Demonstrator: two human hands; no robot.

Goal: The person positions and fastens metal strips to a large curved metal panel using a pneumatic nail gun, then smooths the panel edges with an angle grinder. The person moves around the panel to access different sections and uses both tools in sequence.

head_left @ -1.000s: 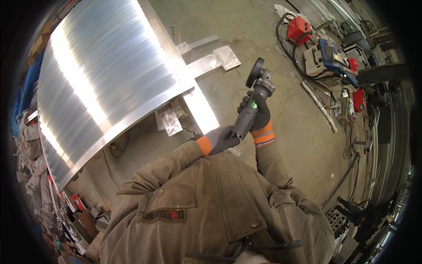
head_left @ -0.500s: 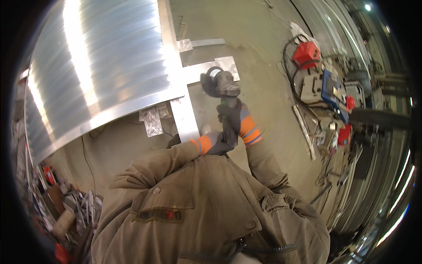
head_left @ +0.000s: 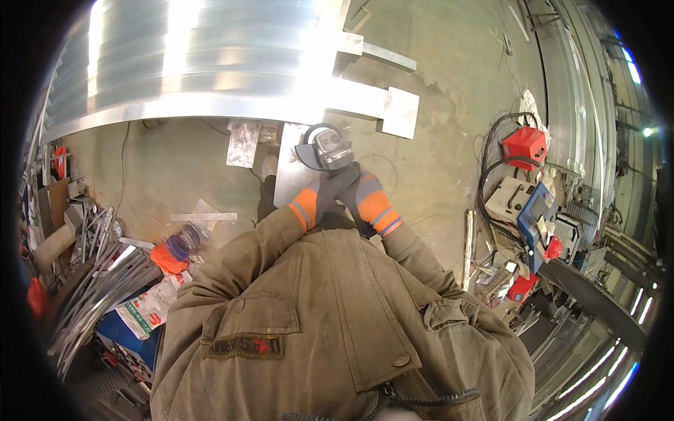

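Open concrete to the right, clutter to the left

Bare floor (head_left: 449,161) lies right of the hands; the curved metal sheet (head_left: 210,63) blocks ahead, metal rods (head_left: 98,281) crowd the left, welding machines (head_left: 526,203) far right.

Both gloved hands grip a grinder over shiny sheet metal.

The left hand (head_left: 324,198) and right hand (head_left: 359,196), in grey gloves with orange cuffs, clasp a grey handheld angle grinder (head_left: 326,149) above a flat silvery metal strip (head_left: 289,175), beside a large curved ribbed metal sheet (head_left: 203,63).
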